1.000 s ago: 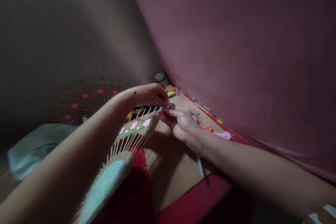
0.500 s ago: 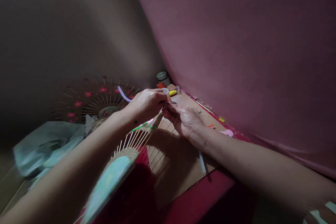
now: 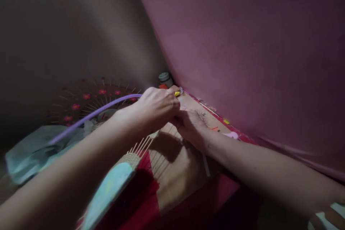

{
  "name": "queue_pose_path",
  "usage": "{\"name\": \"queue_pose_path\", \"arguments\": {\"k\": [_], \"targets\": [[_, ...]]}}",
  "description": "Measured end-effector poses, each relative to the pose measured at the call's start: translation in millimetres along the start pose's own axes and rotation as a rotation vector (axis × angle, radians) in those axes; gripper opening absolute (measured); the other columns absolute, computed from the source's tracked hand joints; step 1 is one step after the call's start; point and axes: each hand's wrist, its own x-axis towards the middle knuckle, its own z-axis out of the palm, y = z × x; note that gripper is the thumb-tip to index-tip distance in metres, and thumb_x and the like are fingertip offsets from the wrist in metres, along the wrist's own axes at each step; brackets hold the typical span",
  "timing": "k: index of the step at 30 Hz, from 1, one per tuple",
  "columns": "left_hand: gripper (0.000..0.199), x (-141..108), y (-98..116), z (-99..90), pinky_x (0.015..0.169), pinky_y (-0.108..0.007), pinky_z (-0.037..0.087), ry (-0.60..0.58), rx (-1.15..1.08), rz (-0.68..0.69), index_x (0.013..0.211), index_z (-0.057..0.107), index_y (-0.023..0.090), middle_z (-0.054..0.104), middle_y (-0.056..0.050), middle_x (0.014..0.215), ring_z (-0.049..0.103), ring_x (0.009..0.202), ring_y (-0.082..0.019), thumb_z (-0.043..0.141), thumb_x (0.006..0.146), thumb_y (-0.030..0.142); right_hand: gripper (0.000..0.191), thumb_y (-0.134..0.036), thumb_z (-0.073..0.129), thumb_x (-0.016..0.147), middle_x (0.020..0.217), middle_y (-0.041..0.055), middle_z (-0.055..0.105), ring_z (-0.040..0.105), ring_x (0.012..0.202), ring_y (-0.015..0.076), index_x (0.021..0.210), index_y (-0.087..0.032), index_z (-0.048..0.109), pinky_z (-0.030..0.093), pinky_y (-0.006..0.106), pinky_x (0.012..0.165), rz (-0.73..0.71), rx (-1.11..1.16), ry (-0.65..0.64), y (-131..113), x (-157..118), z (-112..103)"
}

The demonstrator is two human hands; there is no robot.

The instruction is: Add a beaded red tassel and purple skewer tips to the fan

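Overlaps right hand [image 3: 192, 127] with left hand [image 3: 159, 107] above tan-surfaced desk [image 3: 171, 188]. Cannot tell either grip's state (spread or pinching) from this angle. Shows long, narrow purple strip [image 3: 94, 113] arching from behind left hand, before brown, pink-flowered, spoked fan [image 3: 86, 96].

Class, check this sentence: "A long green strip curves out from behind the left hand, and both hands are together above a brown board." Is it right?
Not quite: the strip is purple, not green, as the head view shows. It does curve out from behind the left hand, and both hands are together above a brown board.
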Motion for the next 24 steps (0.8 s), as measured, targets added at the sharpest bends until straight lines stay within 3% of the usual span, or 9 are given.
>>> {"name": "queue_pose_path", "arguments": {"k": [5, 12, 18, 24], "targets": [[0.018, 27, -12, 3.0, 0.053, -0.028, 0.028, -0.110, -0.165, 0.146, 0.078, 0.068, 0.012, 0.064, -0.010, 0.083, 0.054, 0.067, -0.017, 0.053, 0.070, 0.008, 0.015, -0.004, 0.057, 0.065, 0.061, -0.0020, 0.061, 0.054, 0.063, 0.0110, 0.061, -0.018, 0.061, 0.050, 0.025, 0.068, 0.008, 0.012, 0.023, -7, -9, 5], [0.014, 64, -48, 38.1, 0.057, -0.020, 0.035, -0.185, -0.610, 0.184, 0.073, 0.070, 0.015, 0.065, 0.001, 0.068, 0.051, 0.061, -0.010, 0.057, 0.069, 0.016, 0.015, 0.001, 0.062, 0.062, 0.059, -0.0026, 0.058, 0.055, 0.057, 0.0088, 0.064, -0.014, 0.061, 0.050, 0.026, 0.066, 0.037, 0.068, 0.140, -5, -3, 5], [0.011, 53, -52, 41.6, 0.052, -0.019, 0.030, -0.143, -0.713, 0.054, 0.069, 0.068, 0.013, 0.053, 0.004, 0.052, 0.040, 0.053, -0.007, 0.059, 0.068, 0.019, 0.015, 0.002, 0.061, 0.061, 0.055, -0.0013, 0.059, 0.057, 0.057, 0.0095, 0.059, -0.012, 0.060, 0.051, 0.025, 0.063, 0.074, 0.096, 0.182, -6, -2, 7], [0.009, 35, -48, 37.6, 0.049, -0.020, 0.028, -0.103, -0.722, -0.120, 0.060, 0.066, 0.015, 0.046, 0.006, 0.044, 0.036, 0.047, -0.007, 0.062, 0.066, 0.020, 0.017, 0.002, 0.061, 0.062, 0.058, -0.0018, 0.061, 0.055, 0.058, 0.0080, 0.067, -0.014, 0.063, 0.050, 0.022, 0.062, 0.069, 0.103, 0.193, -8, -3, 9]]}}
